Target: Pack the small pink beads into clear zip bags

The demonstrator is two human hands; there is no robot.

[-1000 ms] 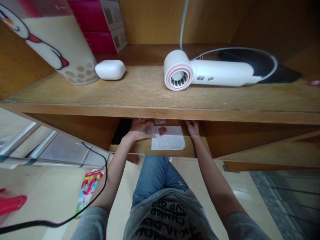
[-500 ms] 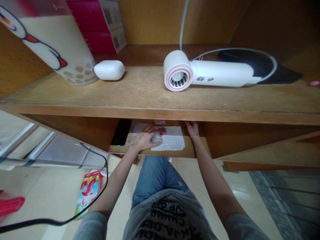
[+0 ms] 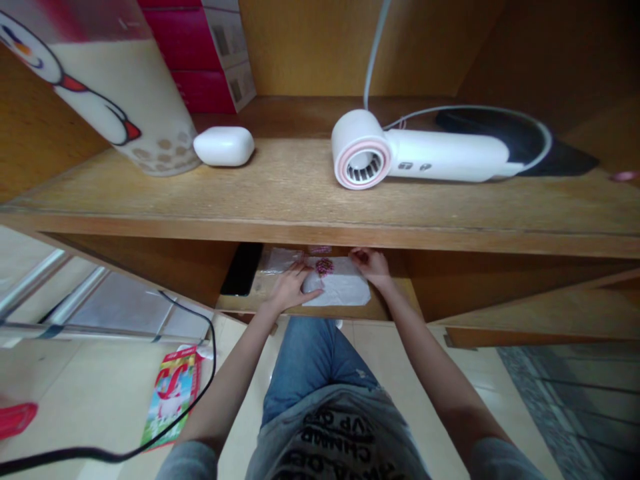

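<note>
A white paper sheet (image 3: 345, 291) lies in the low drawer-like compartment under the shelf, with a small heap of pink and dark beads (image 3: 325, 267) on it. My left hand (image 3: 291, 287) rests at the sheet's left edge, thumb spread from the fingers, fingertips close to the beads. At the sheet's upper right corner is my right hand (image 3: 373, 267), its fingers curled together; whatever is between them is too small to make out. A clear plastic bag (image 3: 281, 260) lies beyond my left hand. Behind the beads, a small pink packet (image 3: 320, 250) shows partly under the shelf edge.
A black phone (image 3: 243, 269) lies left in the compartment. The shelf (image 3: 300, 200) above holds a white hair dryer (image 3: 445, 155) with a cord, a white earbud case (image 3: 224, 146), a tall drink cup (image 3: 125, 100) and pink boxes (image 3: 205, 90). A black cable (image 3: 213, 360) crosses the left side.
My right hand has come out from beneath the shelf edge and moved left to the paper's corner. My left hand has shifted slightly and stays by the sheet's left edge.
</note>
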